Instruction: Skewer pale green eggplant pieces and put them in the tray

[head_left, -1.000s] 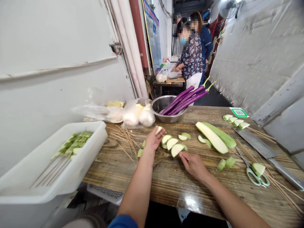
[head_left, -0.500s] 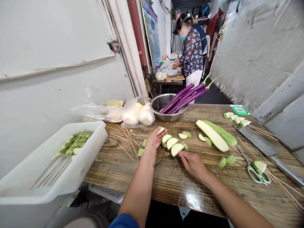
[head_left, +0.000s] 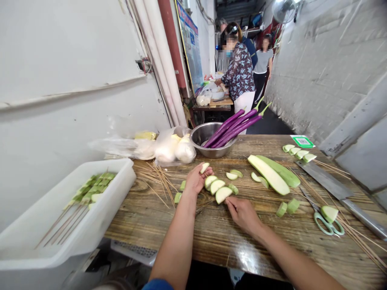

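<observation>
My right hand [head_left: 243,211] pinches the near end of a row of three pale green-skinned squash slices [head_left: 223,195], lined up as on a skewer; the stick itself is mostly hidden. My left hand [head_left: 196,179], palm turned up, holds one more squash slice [head_left: 204,167] between thumb and fingers, just beyond the far end of the row. Loose cut pieces [head_left: 232,176] lie on the wooden table behind the row. To the right rests a halved squash [head_left: 268,175], its pale cut face showing.
At left is a white tub [head_left: 121,169] with finished skewers [head_left: 90,189]. Bare bamboo sticks [head_left: 163,177] lie near it. A steel bowl [head_left: 217,152] holds purple eggplants [head_left: 234,128]. A cleaver [head_left: 325,179] and scissors [head_left: 325,223] lie at right. People stand beyond the table.
The slice in my left hand is now tilted more upright. My right hand keeps its grip, nearly still. In the background, a person in a grey top has come into fuller view.
</observation>
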`<state>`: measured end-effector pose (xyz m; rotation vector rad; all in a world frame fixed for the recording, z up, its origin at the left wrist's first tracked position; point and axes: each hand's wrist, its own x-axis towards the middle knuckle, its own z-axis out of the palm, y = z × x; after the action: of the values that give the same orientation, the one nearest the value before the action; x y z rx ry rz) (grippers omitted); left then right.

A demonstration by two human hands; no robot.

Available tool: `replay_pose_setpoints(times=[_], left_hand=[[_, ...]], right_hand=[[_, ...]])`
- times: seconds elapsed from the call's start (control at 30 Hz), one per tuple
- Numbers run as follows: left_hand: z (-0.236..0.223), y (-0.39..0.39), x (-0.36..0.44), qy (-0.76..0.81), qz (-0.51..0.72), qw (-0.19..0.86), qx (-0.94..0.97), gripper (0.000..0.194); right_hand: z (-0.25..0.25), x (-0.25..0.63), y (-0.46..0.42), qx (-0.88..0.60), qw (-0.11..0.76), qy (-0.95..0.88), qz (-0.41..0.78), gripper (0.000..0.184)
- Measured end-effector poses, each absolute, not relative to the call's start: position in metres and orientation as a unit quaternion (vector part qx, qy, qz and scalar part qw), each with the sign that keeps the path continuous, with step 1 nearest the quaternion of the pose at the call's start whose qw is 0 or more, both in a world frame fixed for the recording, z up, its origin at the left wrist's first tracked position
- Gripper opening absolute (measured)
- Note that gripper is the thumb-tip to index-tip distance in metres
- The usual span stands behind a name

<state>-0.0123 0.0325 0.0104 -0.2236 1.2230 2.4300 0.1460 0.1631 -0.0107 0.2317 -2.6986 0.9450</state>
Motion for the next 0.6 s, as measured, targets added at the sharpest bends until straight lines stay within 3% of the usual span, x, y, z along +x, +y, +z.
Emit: replay_pose_setpoints(times=[0.23,0.6], left_hand=[[0.000,0.025,-0.020,0.474,0.869,0.126,-0.073,0.011],[-0.002,0.030,-0.025,0.422,0.879,0.173,-0.140,0.008]], right_hand=[[-0.009,0.149,0.161,0.089,0.140,-0.925,0.340,0.031],[-0.011,0.150,0.159,0.069,0.145,-0.932,0.324,0.031]])
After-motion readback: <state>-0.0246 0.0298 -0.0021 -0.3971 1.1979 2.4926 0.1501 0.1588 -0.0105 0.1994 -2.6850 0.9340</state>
